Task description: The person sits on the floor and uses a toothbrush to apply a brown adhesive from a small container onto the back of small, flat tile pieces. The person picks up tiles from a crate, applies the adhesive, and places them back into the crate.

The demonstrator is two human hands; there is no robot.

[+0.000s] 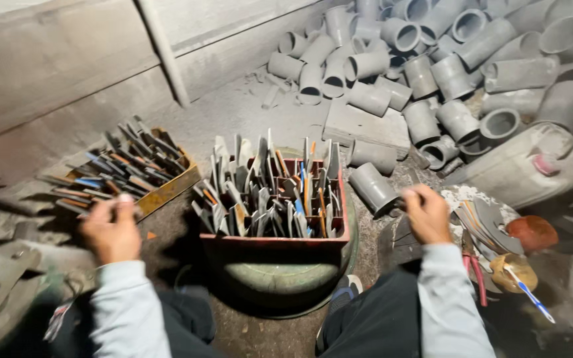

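My left hand [111,229] is closed around a thin dark metal piece near the yellow tray [175,185], which is heaped with flat metal tools with coloured handles. My right hand [427,213] is closed in a fist beside a grey pipe piece [374,187]; what it holds, if anything, is hidden. Between my hands stands a red crate [273,237] packed with upright metal blades. The crate rests on a round green drum [280,278] between my knees.
A big heap of grey pipe sections [445,59] fills the back right. A pale plastic jug [532,166] lies on its side at right. Stacked metal blades [492,225], pliers [475,268] and a blue pen [532,295] lie near my right arm. A concrete wall [61,79] rises at left.
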